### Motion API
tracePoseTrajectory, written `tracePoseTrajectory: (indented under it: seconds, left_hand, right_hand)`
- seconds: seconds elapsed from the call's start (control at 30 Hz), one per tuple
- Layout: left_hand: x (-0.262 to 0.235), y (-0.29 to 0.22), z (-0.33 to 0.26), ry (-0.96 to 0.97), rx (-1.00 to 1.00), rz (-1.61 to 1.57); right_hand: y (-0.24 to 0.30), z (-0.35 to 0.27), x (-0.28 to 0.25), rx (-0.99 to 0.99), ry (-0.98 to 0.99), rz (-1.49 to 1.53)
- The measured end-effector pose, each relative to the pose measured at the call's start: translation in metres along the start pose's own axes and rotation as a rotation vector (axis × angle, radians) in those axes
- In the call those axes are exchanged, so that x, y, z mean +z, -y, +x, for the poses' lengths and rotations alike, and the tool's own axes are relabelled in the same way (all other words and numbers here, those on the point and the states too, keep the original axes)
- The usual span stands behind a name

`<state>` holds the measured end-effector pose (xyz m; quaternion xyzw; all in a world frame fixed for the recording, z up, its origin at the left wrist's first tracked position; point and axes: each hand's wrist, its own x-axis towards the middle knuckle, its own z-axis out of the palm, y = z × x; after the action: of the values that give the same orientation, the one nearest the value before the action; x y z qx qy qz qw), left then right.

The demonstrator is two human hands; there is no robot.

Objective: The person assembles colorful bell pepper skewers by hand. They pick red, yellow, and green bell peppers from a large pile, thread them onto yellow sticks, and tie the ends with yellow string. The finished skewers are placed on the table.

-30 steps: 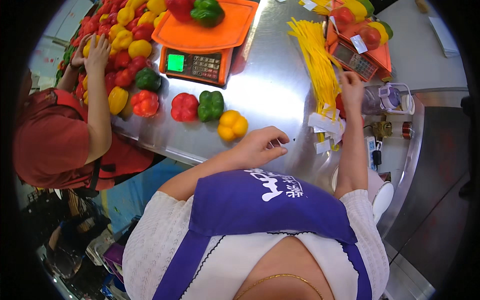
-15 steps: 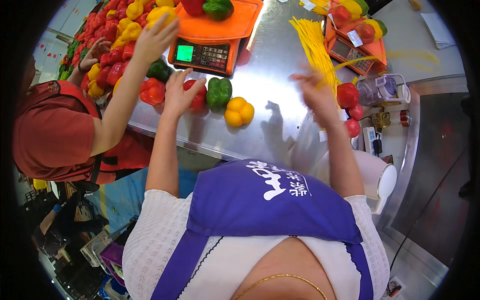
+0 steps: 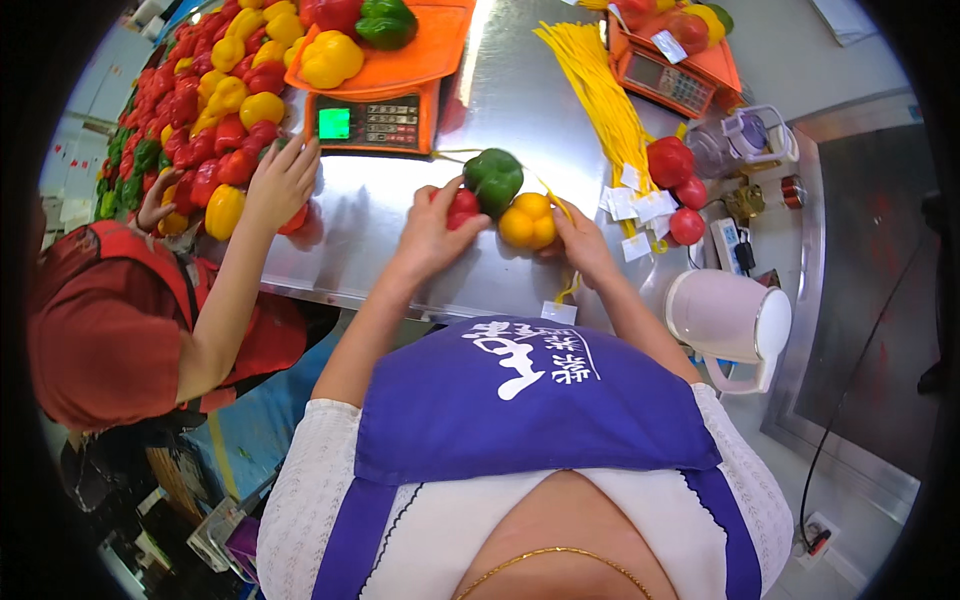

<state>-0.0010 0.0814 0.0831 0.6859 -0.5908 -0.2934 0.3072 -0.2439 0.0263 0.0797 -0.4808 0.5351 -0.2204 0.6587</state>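
Note:
On the steel counter (image 3: 400,215), my left hand (image 3: 428,232) grips a red bell pepper (image 3: 462,207). A green bell pepper (image 3: 494,178) and a yellow bell pepper (image 3: 528,222) are pressed against it in a cluster. My right hand (image 3: 585,243) cups the yellow pepper from the right. A yellow strap with a white tag (image 3: 560,311) hangs from that hand over the counter's near edge. A bundle of yellow straps (image 3: 598,90) lies further back.
A co-worker in red at the left reaches a hand (image 3: 282,180) toward a heap of red, yellow and green peppers (image 3: 215,100). Two orange scales (image 3: 385,85) (image 3: 672,70) stand at the back. Red peppers (image 3: 675,175), loose tags and a white jug (image 3: 728,320) sit at the right.
My hands have come together at the counter's middle, gathering the red, green and yellow peppers into one cluster. The co-worker's arm has dropped from the scale to the pepper heap.

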Motion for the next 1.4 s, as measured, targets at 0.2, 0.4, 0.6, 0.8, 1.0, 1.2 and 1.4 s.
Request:
tracePoseTrajectory:
  seconds: [0.2,0.4,0.6,0.8,1.0,1.2,1.4]
  left_hand:
    - [0.057,-0.034,0.025,0.103,0.099,-0.026]
    - [0.027,-0.04,0.042,0.122,0.147,-0.085]
    - [-0.011,-0.082,0.042,0.245,0.023,-0.73]
    - [-0.009,-0.116,0.063,0.477,-0.217,-1.369]
    - [-0.021,-0.125,0.076,0.325,-0.159,-1.352]
    - [-0.023,-0.129,0.067,0.319,-0.128,-1.333]
    - [-0.021,-0.125,0.048,0.248,-0.026,-1.101]
  right_hand:
    - [-0.004,0.005,-0.043,-0.063,-0.203,0.09]
    - [0.016,-0.008,-0.064,-0.138,-0.331,-0.083]
    - [0.07,-0.043,-0.043,-0.499,-0.105,-0.215]
    - [0.069,-0.065,0.011,-0.613,-0.022,-0.271]
    - [0.043,-0.067,0.015,-0.459,0.182,-0.276]
    - [0.015,-0.054,0.013,-0.419,0.296,-0.39]
    - [0.063,-0.055,-0.012,-0.474,0.0,-0.081]
